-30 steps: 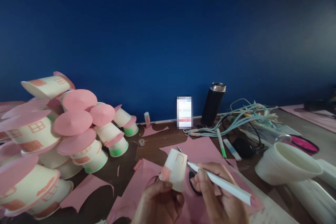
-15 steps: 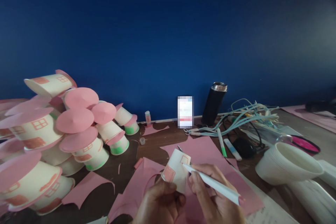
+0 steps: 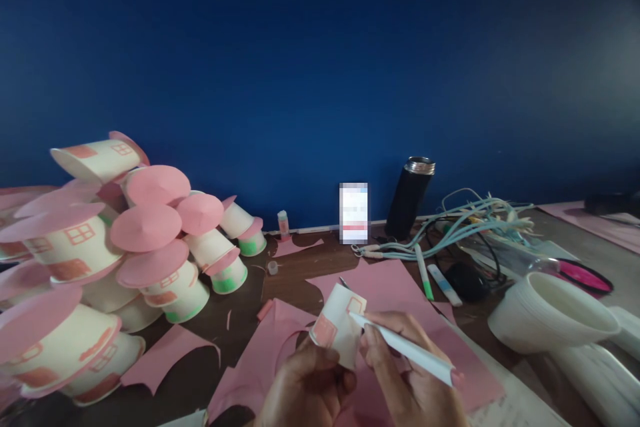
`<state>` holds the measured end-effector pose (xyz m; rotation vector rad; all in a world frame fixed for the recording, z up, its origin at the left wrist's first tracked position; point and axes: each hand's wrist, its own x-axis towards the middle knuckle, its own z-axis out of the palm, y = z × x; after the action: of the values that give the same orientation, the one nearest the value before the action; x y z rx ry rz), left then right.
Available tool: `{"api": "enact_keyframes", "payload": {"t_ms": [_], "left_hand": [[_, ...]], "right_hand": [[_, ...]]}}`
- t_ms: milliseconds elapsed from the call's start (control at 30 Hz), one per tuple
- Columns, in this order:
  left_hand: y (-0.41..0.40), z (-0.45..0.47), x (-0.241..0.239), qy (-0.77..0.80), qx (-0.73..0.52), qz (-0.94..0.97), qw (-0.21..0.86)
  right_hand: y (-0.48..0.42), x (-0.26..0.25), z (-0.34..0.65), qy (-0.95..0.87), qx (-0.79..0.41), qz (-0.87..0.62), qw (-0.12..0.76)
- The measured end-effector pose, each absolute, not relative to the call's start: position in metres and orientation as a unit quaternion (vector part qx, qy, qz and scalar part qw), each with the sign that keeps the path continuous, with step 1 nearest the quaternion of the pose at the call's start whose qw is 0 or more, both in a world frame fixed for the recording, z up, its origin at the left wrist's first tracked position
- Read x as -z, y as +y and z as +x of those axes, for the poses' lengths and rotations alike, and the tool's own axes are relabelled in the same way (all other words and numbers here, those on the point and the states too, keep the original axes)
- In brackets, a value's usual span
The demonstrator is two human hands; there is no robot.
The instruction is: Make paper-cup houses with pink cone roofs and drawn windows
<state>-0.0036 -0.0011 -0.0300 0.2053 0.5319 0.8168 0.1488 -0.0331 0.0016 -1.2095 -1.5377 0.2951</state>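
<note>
A white paper cup (image 3: 339,320) is tilted in my left hand (image 3: 313,380), whose fingers close round its lower part. On the cup's side are a filled reddish-pink door shape and a pink square outline near the upper right. My right hand (image 3: 405,367) grips a white marker (image 3: 413,350) with a pink end, its tip touching the cup at the square outline. Beneath both hands lie pink paper sheets (image 3: 385,287) with curved cut-outs. To the left stands a pile of decorated paper cups (image 3: 173,293) with pink cone-shaped paper tops, some marked green at the rim.
A stack of white paper cups (image 3: 520,320) lies at the right. Behind are a black bottle (image 3: 410,200), a lit phone (image 3: 353,213) and tangled pale-blue cables (image 3: 470,220). A green marker (image 3: 424,273) and a small glue bottle (image 3: 283,223) are on the dark table.
The view has shifted very slightly. Both hands keep their holds, and the marker tip stays near the pink square outline on the cup.
</note>
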Motion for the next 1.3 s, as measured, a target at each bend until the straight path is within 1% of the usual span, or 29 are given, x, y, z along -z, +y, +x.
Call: {"api": "enact_keyframes", "payload": {"t_ms": [367, 567, 733, 1300], "left_hand": [[-0.0018, -0.0066, 0.0251, 0.243, -0.381, 0.062, 0.890], [0.0006, -0.0077, 0.0258, 0.234, -0.379, 0.046, 0.894], [0.0010, -0.0071, 0.0252, 0.218, -0.379, 0.056, 0.898], [0.0019, -0.0082, 0.0235, 0.224, -0.375, 0.030, 0.899]], "right_hand": [[-0.0344, -0.0024, 0.1507, -0.652, -0.130, -0.522, 0.534], [-0.0339, -0.0010, 0.1500, -0.639, -0.138, -0.520, 0.549], [-0.0329, 0.0003, 0.1521, -0.643, -0.146, -0.527, 0.536], [-0.0329, 0.0002, 0.1518, -0.639, -0.144, -0.526, 0.543]]}}
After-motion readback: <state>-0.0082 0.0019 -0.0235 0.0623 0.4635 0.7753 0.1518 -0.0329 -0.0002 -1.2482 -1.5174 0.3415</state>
